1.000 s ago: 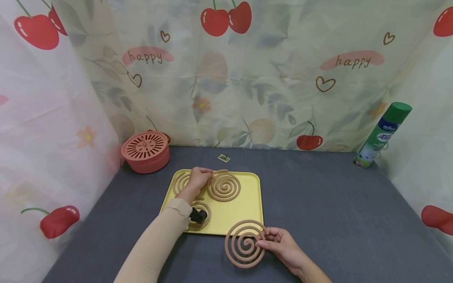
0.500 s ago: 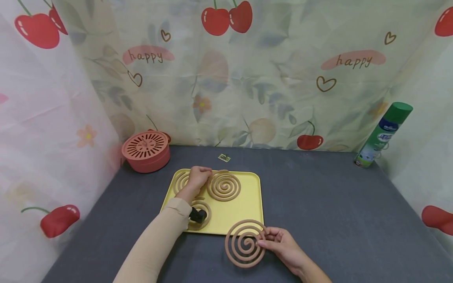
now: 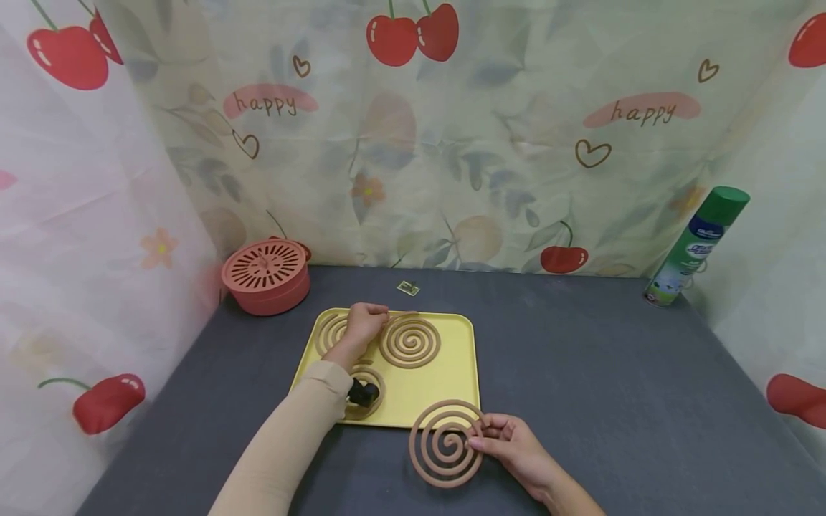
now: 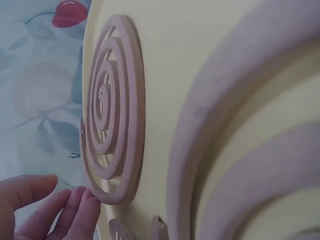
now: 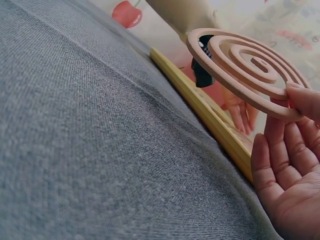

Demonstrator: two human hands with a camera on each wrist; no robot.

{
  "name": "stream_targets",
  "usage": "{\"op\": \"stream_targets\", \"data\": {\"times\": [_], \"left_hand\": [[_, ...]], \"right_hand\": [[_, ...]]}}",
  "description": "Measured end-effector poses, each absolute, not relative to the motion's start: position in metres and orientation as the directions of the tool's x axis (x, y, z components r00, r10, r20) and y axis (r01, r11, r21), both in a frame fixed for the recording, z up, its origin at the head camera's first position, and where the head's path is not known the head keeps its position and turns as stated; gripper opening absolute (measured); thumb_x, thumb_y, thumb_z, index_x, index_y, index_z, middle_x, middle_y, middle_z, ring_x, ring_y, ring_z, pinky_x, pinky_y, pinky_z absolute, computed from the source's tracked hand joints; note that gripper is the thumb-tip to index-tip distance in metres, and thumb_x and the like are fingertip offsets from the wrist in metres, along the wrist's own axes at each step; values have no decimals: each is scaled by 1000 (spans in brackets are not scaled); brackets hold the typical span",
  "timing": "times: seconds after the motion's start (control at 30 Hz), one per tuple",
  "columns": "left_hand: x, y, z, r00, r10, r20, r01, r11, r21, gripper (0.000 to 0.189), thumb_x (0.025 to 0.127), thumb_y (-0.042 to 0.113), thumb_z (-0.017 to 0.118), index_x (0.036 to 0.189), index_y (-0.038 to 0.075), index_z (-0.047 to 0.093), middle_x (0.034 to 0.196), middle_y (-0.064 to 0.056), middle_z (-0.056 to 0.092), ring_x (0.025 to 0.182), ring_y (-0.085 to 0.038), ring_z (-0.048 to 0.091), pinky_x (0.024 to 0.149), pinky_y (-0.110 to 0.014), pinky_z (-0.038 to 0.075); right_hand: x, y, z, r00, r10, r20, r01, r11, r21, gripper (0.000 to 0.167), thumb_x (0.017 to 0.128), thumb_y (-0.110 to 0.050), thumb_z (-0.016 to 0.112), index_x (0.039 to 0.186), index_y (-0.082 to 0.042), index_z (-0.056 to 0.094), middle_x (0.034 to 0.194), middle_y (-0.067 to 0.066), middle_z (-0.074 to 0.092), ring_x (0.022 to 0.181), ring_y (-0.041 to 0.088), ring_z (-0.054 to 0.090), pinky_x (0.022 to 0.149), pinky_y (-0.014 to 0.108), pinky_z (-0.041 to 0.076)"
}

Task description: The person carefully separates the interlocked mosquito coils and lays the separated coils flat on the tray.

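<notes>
A yellow tray [image 3: 452, 358] lies on the grey table with three brown spiral coils on it. My left hand [image 3: 381, 313] reaches over the tray's far left. Its fingertips [image 4: 82, 210] touch the rim of the far coil [image 3: 409, 342], and the thumb stays apart. That hand partly hides a second coil [image 3: 328, 331], and my left wrist partly hides a third [image 3: 368, 390]. My right hand [image 3: 477, 438] pinches a fourth coil [image 3: 445, 444] by its right rim. It holds that coil tilted just above the table, over the tray's near edge [image 5: 210, 117].
A red round container with a slotted lid [image 3: 266, 276] stands at the back left. A green spray can [image 3: 700, 244] stands at the back right. A small metal clip [image 3: 408, 288] lies behind the tray. Cherry-print curtains wall in the table.
The far coil under my left fingertips has shifted slightly right and towards me. My right hand and its coil have barely moved.
</notes>
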State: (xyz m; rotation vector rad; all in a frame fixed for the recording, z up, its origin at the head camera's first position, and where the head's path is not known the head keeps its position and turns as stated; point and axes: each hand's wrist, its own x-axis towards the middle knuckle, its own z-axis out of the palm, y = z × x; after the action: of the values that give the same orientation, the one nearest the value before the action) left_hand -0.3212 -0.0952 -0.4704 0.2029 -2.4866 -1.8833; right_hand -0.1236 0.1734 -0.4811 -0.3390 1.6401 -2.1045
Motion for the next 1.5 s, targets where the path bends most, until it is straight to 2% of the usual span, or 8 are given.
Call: {"op": "stream_targets", "data": {"times": [0.17,0.3,0.53,0.6,0.8,0.9,1.17,1.5], "left_hand": [[-373,-108,-538,-996,-74,59,33,312,950,15,74,6,71,90,5,74,86,-8,71,83,-14,64,66,-21,52],[-376,-105,-542,-994,-91,53,5,465,885,17,78,5,68,94,5,73,90,-8,72,88,-18,65,74,-25,52],[-467,-122,-650,-982,-53,183,107,640,761,13,72,13,73,79,24,74,71,8,68,65,-10,61,59,-26,49],[-457,-120,-639,-977,-55,207,121,657,744,13,71,12,73,76,24,74,68,8,67,62,-10,60,57,-25,48],[-343,-93,-491,-989,-103,110,9,688,726,16,76,-4,63,85,3,74,77,-10,70,72,-22,64,62,-25,50],[-314,-88,-455,-989,-124,77,-28,675,737,16,77,-6,62,88,0,73,81,-14,70,77,-25,65,64,-23,50],[-332,-95,-477,-992,-82,100,18,678,735,21,74,-7,62,85,7,74,77,-7,69,74,-21,64,67,-31,52],[-304,-89,-451,-994,-60,88,29,639,768,19,79,-1,67,98,-4,70,95,-18,69,89,-29,65,77,-36,54]], "right_hand": [[-124,173,-481,-867,-491,-84,202,-193,-960,16,87,0,59,94,-14,63,90,-9,68,86,1,62,77,16,51],[-124,173,-481,-867,-491,-83,201,-192,-961,15,87,-1,59,94,-14,63,90,-9,68,86,2,62,77,16,51],[-124,173,-481,-869,-484,-101,215,-184,-959,13,87,-2,60,94,-13,62,89,-9,68,86,2,62,77,16,51],[-124,172,-480,-870,-481,-109,221,-183,-958,13,87,-3,61,95,-13,62,89,-9,68,86,2,62,77,16,51],[-123,172,-478,-864,-488,-128,241,-177,-954,12,87,-3,61,95,-11,62,89,-8,68,85,2,62,76,17,51],[-124,172,-478,-858,-493,-141,256,-174,-951,11,87,-3,62,95,-10,62,89,-7,68,85,2,62,76,17,51],[-124,172,-478,-856,-497,-142,257,-171,-951,10,86,-3,61,92,-11,61,89,-7,69,85,2,62,76,17,51],[-124,172,-478,-852,-507,-135,254,-173,-952,10,87,-3,61,90,-13,60,89,-8,68,84,2,61,75,17,51]]}}
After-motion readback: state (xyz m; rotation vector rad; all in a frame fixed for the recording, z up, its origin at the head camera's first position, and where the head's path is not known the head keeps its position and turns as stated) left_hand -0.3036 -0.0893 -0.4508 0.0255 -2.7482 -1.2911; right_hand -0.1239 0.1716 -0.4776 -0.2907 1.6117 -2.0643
